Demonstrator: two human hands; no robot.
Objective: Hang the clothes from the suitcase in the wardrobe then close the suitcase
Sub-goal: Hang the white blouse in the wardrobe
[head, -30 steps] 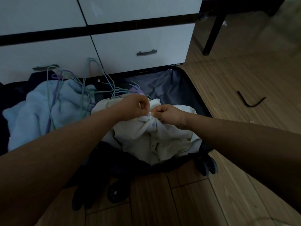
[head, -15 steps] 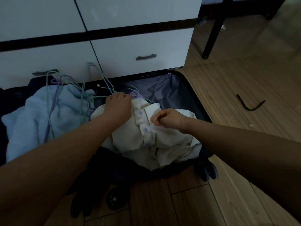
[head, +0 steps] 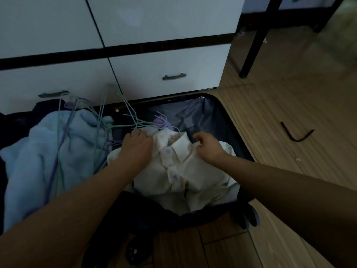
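Observation:
A dark suitcase [head: 234,136] lies open on the wood floor against the white wardrobe [head: 146,20]. A cream button-up shirt [head: 179,176] lies collar-up in its right half. My left hand [head: 138,147] grips the shirt just left of the collar, its fingertips close to a tangle of thin pastel hangers [head: 100,120]. My right hand [head: 208,147] has its fingers curled and pinches the fabric just right of the collar. A light blue fleecy garment [head: 32,163] fills the left half under the hangers.
Two white drawers with dark handles [head: 174,76] stand directly behind the suitcase. A black furniture leg [head: 253,45] rises at the back right. A bent black strip [head: 296,134] lies on the floor to the right. Suitcase wheels [head: 251,218] stick out toward me.
The bunched shirt has been spread out with its collar and button row showing. My hands have moved apart to either side of the collar, the left toward the hangers.

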